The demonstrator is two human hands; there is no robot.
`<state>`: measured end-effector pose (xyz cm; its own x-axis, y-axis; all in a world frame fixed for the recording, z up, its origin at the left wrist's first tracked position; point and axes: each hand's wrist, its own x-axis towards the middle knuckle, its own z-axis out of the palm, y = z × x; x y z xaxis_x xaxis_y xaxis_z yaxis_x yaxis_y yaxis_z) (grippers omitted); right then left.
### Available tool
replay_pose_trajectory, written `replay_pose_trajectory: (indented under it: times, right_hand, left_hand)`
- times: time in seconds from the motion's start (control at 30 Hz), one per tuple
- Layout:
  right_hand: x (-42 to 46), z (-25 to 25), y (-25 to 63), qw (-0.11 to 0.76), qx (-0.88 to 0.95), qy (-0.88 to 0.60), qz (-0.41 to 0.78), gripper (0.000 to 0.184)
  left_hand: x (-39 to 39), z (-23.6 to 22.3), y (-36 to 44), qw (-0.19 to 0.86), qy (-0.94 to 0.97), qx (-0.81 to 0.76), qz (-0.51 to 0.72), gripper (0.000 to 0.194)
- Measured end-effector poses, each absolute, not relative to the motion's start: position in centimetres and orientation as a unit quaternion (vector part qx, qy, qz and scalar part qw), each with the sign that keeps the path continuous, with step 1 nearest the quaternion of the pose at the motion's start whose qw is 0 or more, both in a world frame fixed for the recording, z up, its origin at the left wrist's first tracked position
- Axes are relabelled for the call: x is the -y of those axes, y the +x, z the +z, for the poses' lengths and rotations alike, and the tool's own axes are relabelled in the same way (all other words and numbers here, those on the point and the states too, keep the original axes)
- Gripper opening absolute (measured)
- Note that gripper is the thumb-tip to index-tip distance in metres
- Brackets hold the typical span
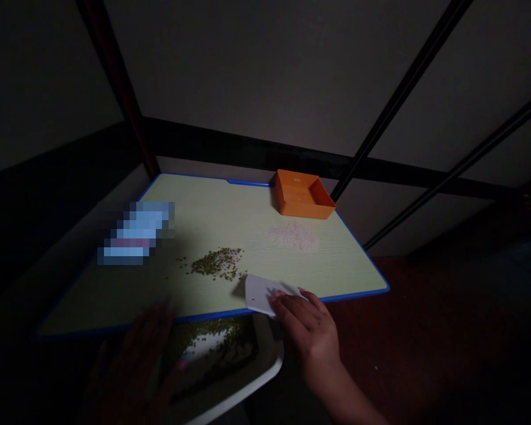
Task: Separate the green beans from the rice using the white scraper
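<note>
Right hand [307, 321] closed on a thin, flat white card [257, 294] at the near edge of a pale green, blue-rimmed worktop [194, 206]
The card looked light, fairly stiff and perhaps smooth, so its right end, where the right hand's fingers were drawn in, seemed a sound hold. Its free end pointed left of that hand, towards a loose heap of small green grains [216, 263] that would probably roll and scatter easily. The left hand [133, 348], dim and partly spread, was beside a white-rimmed tray [272, 363] holding more green grains; whether it gripped anything could not be told. Beyond the right hand lay pale whitish grains [294, 236] and an open orange box [305, 208]
</note>
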<state>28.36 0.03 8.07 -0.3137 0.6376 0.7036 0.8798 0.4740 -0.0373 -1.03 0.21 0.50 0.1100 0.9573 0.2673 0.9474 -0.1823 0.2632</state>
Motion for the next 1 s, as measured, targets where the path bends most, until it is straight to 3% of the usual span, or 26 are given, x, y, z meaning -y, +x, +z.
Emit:
replay_pose_trajectory:
  times: [0.7, 0.87, 1.0]
  right_hand:
    - [0.4, 8.0, 28.6, 0.343, 0.806, -0.46, -0.144, 0.029]
    - [-0.9, 9.3, 30.7, 0.405, 0.755, -0.499, -0.129, 0.029]
    - [-2.2, 11.0, 32.6, 0.513, 0.583, -0.63, -0.012, 0.023]
  left_hand:
    - [0.0, 0.7, -1.2, 0.032, 0.743, -0.647, 0.171, 0.062]
    - [0.0, 0.9, -1.1, 0.037, 0.745, -0.646, 0.16, 0.062]
    - [-0.2, 0.9, -1.0, 0.041, 0.746, -0.646, 0.156, 0.062]
